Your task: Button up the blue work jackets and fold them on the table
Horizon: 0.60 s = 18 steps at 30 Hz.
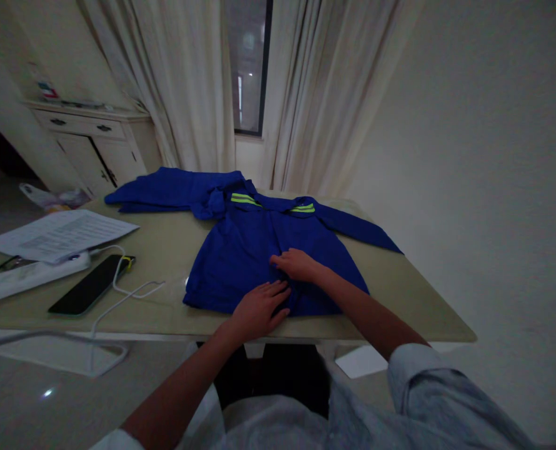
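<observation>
Blue jacket w/ yellow-green stripes lies on table, one sleeve out to R. L hand palm-down on lower front, fingers loosely spread; R hand just beyond, fingers curled on jacket, poss. pinching, can't tell in dim light.

Table with jacket, phone, power strip

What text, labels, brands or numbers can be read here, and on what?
None readable.
Printed sheet: lines of print, too small and blurred to read.
Red-and-white item on the cabinet: too blurred to tell any label.
Blue garment: yellow-green stripes, no lettering I can make out.
Phone: dark screen, no visible text.
</observation>
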Tool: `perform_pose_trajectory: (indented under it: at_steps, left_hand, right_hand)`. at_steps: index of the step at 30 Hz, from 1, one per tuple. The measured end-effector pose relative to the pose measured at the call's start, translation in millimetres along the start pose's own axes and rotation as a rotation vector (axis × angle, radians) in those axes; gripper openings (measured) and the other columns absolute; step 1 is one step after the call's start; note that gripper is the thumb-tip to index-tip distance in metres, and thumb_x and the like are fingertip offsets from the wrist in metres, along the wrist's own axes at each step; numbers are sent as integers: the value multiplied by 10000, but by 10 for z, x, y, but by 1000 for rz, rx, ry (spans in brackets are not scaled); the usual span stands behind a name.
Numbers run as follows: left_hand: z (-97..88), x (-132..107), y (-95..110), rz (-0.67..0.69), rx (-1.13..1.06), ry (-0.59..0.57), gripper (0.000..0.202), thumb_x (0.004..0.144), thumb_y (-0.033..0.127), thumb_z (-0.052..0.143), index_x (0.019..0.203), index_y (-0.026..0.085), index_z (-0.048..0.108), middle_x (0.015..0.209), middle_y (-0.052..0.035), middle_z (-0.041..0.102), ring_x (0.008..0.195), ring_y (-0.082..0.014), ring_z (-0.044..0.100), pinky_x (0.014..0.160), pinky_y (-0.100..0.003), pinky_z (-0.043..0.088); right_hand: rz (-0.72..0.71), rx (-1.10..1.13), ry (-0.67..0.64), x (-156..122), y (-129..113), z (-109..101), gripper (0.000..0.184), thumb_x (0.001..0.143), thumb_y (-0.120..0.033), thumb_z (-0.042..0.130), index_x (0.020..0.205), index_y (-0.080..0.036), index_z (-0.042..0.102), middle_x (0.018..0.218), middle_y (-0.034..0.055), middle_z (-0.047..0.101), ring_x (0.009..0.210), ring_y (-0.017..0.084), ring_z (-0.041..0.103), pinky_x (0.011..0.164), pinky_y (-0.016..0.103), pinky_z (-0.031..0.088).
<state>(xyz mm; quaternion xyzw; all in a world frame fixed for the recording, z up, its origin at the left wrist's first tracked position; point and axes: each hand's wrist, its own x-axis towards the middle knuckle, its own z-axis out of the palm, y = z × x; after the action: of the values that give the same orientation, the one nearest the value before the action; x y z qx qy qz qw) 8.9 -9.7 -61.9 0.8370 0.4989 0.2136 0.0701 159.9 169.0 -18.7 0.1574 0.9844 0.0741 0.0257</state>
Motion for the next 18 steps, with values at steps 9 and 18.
perform_pose_trajectory:
  at_steps: [9, 18]
  left_hand:
    - [-34, 7, -3, -8, 3, -48, 525, 1052, 448, 468, 1524, 230, 541, 1625, -77, 487, 1494, -257, 472, 1246, -444, 390]
    - [-22, -209, 138, 25, -9, -120, 742, 1002, 590, 537, 1639, 254, 359, 1701, -86, 344, 1566, -269, 351, 1289, -475, 319]
  right_hand:
    - [171, -14, -32, 528, 403, -69, 242, 1072, -284, 512, 1293, -218, 584, 1100, 121, 763, 1046, 254, 715, 905, 325, 421]
    - [62, -1, -95, 337, 260, -31, 258, 1070, -269, 468, 1306, -234, 566, 1101, 116, 789, 942, 258, 756, 765, 312, 460]
